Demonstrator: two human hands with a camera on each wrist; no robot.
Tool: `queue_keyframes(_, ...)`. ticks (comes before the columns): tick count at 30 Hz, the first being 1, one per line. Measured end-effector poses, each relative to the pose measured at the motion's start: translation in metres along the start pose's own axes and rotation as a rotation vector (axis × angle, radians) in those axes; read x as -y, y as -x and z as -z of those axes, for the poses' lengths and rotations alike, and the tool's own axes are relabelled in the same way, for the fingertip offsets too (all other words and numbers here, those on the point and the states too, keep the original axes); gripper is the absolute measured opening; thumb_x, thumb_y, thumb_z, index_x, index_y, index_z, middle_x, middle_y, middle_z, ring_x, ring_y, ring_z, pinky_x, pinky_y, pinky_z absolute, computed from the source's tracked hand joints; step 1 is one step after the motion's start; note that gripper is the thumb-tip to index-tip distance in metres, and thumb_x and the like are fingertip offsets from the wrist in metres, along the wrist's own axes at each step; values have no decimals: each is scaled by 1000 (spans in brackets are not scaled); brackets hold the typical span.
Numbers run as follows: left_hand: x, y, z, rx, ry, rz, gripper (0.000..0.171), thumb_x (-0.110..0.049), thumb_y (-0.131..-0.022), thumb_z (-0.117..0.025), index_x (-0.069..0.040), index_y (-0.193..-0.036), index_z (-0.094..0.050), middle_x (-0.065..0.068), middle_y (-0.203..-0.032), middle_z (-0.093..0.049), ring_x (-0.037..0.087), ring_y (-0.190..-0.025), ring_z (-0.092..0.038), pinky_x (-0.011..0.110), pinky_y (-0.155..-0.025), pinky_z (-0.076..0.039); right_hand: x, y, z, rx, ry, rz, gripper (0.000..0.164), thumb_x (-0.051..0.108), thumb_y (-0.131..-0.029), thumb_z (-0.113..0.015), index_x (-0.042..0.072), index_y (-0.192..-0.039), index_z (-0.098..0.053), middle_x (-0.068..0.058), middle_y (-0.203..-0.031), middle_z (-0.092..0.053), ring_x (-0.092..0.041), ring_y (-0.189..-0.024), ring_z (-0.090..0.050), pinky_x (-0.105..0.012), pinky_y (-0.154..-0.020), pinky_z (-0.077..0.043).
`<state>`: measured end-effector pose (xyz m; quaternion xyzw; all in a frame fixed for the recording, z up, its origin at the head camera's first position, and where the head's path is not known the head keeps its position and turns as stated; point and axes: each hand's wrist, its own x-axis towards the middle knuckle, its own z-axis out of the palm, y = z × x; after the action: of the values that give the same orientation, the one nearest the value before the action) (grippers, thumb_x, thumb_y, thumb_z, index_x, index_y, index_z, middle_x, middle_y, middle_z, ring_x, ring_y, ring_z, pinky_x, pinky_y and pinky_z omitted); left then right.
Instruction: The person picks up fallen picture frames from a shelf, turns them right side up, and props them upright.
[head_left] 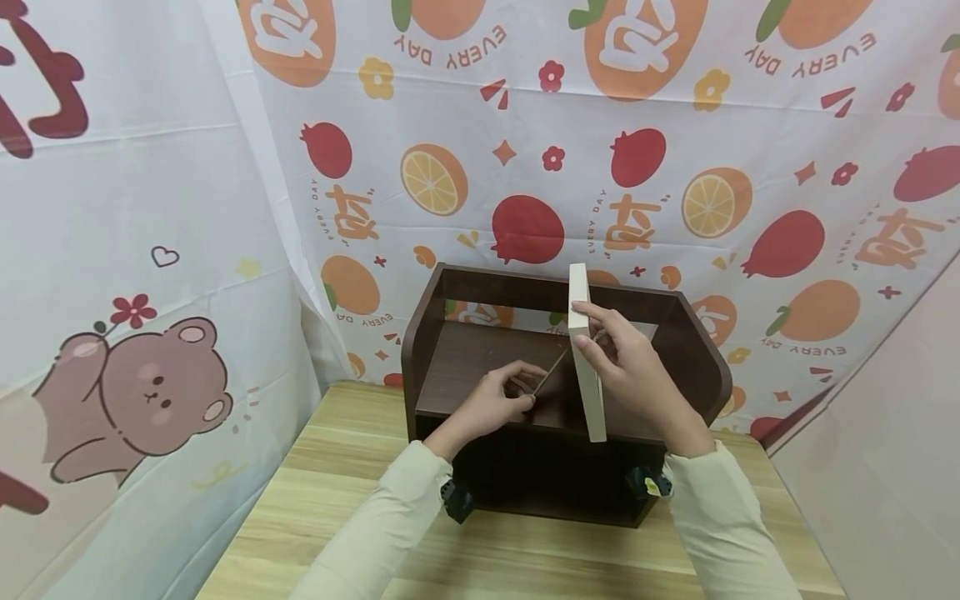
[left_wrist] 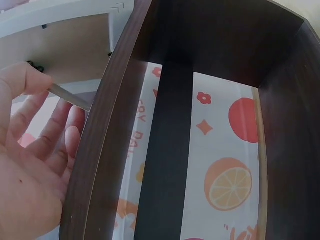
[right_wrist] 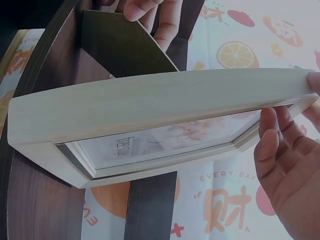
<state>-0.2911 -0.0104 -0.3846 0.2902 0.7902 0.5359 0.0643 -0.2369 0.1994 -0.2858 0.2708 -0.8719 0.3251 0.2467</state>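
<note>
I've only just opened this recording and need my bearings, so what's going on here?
A person is handling a pale picture frame at a dark shelf unit on a wooden table. The right grip holds the frame by its edge, while the left grip pinches the dark support leg angled out behind it. Whether the frame rests on the shelf is hard to tell.
</note>
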Motion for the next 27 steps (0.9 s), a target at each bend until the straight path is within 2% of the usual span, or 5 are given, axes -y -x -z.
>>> queue_keyframes(10,-5,-4,4,30,34,38,32,-9,-93,-58,-17,-124,-61,8,-119,-60,19,-95,-59,32,-77,-53,1,-1,7,74,-21,-53,43,15,-100,-53,15,-142,-47,-5,-94,-48,-13,-73,-44,-24,-62,-39)
queue_keyframes(17,-5,-7,6,21,55,69,29,-7,-92,-59,-15,-121,-62,10,-116,-61,19,-88,-58,30,-64,-49,1,-3,9,115,-16,-71,44,16,-100,-52,16,-144,-45,-4,-96,-49,-17,-73,-44,-26,-62,-40)
queue_keyframes(21,-4,-9,8,14,66,82,28,-7,-92,-60,-15,-119,-63,10,-114,-61,19,-86,-58,30,-61,-48,1,-5,9,116,-19,-73,44,15,-100,-52,15,-143,-46,-5,-100,-50,-16,-74,-45,-26,-64,-40)
queue_keyframes(27,-4,-12,10,-7,64,72,26,-5,-91,-60,-11,-116,-65,12,-113,-63,19,-90,-59,31,-73,-51,1,-9,5,93,-21,-75,43,14,-98,-55,12,-141,-48,-6,-100,-52,-15,-73,-47,-25,-63,-42)
